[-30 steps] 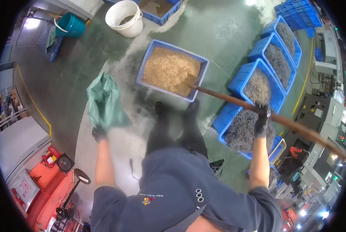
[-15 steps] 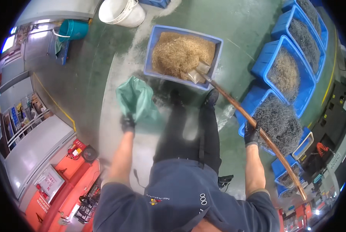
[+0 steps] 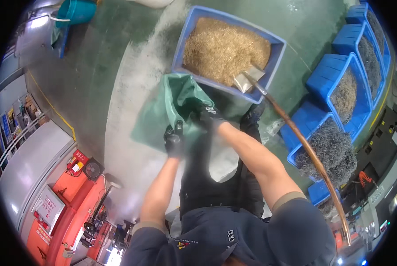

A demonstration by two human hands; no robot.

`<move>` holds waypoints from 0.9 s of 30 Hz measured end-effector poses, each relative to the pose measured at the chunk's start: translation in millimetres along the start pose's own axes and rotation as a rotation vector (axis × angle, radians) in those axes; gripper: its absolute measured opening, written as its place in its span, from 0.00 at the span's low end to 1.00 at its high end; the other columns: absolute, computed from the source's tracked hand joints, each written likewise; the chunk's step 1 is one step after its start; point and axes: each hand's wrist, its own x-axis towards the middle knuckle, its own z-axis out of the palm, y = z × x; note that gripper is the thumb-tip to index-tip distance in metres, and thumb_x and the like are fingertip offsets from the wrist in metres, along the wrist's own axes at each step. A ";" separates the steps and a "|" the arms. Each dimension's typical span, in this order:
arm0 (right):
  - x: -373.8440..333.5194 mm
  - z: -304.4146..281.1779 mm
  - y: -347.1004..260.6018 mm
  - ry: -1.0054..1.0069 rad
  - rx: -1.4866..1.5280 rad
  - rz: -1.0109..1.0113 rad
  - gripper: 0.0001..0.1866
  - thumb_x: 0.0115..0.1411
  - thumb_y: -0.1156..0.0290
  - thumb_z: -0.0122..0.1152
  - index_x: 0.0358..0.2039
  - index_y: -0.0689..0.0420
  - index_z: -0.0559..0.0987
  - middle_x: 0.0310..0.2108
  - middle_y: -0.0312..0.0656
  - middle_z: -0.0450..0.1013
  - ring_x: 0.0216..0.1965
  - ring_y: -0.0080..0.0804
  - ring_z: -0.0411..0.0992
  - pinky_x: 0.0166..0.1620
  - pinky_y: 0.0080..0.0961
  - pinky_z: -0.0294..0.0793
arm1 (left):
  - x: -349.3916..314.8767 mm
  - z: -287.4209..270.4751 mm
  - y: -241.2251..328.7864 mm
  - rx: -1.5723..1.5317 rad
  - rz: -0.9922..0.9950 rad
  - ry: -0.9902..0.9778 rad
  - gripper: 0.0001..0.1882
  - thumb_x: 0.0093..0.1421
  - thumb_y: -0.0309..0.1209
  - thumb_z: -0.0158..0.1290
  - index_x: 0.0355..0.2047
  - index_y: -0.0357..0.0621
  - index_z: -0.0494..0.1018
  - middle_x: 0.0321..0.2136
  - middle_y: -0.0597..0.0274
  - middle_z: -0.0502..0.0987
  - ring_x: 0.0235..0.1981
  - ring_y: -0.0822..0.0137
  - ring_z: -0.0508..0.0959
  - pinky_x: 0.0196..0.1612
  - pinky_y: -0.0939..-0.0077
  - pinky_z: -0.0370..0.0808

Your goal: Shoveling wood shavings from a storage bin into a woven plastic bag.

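A green sack [image 3: 167,111] hangs in front of me, just below a blue crate [image 3: 276,55] filled with golden-brown shavings [image 3: 225,48]. My left hand [image 3: 174,139], in a black glove, grips the sack's near edge. My right hand [image 3: 209,116], also gloved, holds the sack's mouth on its right side. A shovel with a long wooden handle [image 3: 311,155] stands free, its metal blade [image 3: 247,80] stuck into the shavings. Neither hand touches the shovel.
Several blue crates [image 3: 340,84] of grey metal swarf line the right side. A teal bucket [image 3: 76,9] stands at the top left. Red equipment [image 3: 74,186] and a grey cabinet [image 3: 25,168] sit at the lower left. The floor is green, dusted pale.
My right hand let go of the shovel handle and moved left onto the green sack. The sack now sits lower and nearer the shavings crate, held by both hands.
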 end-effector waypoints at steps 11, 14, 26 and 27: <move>-24.7 -95.4 232.0 0.757 -0.468 0.588 0.29 0.61 0.52 0.57 0.57 0.55 0.73 0.52 0.58 0.72 0.53 0.57 0.71 0.56 0.44 0.71 | 108.4 24.7 -51.1 -0.173 -0.150 -0.076 0.45 0.56 0.62 0.57 0.60 0.34 0.67 0.60 0.40 0.68 0.60 0.47 0.69 0.62 0.62 0.65; 1.2 -154.3 325.6 0.785 -0.379 0.975 0.40 0.57 0.41 0.56 0.63 0.56 0.69 0.58 0.55 0.71 0.57 0.56 0.70 0.59 0.40 0.70 | 155.9 82.7 -54.1 -0.367 0.049 -0.020 0.28 0.64 0.44 0.56 0.57 0.37 0.69 0.51 0.43 0.75 0.50 0.50 0.76 0.54 0.62 0.72; 27.1 -178.7 397.8 0.699 0.254 0.907 0.21 0.61 0.52 0.61 0.40 0.60 0.84 0.29 0.44 0.79 0.20 0.35 0.72 0.26 0.34 0.72 | 257.6 191.4 20.0 -1.042 -0.046 -0.236 0.21 0.63 0.37 0.58 0.52 0.38 0.73 0.44 0.62 0.76 0.44 0.65 0.74 0.44 0.64 0.75; 23.5 -176.3 398.2 0.685 0.227 0.913 0.23 0.61 0.51 0.61 0.40 0.61 0.84 0.30 0.46 0.79 0.23 0.38 0.74 0.30 0.36 0.75 | 258.1 188.2 20.2 -1.007 -0.051 -0.222 0.21 0.63 0.37 0.58 0.53 0.38 0.72 0.44 0.62 0.76 0.44 0.65 0.74 0.44 0.63 0.75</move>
